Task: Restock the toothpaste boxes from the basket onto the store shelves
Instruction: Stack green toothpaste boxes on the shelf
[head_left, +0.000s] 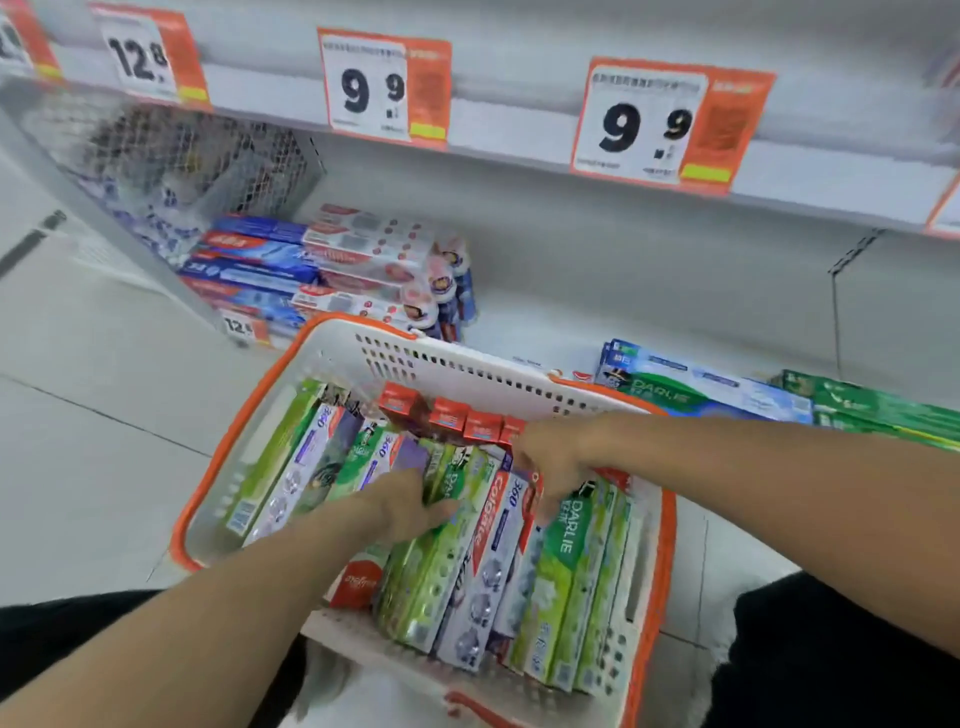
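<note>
Basket (467, 358) sitting before shelf (649, 312) for short reach; left hand (400, 501) and right hand (553, 457) curling onto toothpaste boxes (467, 561), selecting stock; exact grip unclear.

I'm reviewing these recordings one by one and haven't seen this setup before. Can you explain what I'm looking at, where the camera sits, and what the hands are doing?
There is no machine here: a person wears one wide-angle camera on the head, looking forward and down at their own bare arms. Both hands reach into a white basket with orange trim packed with toothpaste boxes. The left hand has its fingers curled onto a green box, and the right hand digs its fingers down between boxes; whether either has a firm hold is hard to tell. Behind the basket is a low store shelf with stacks of boxes on its left and right. Orange price tags hang from the shelf edge above.
</note>
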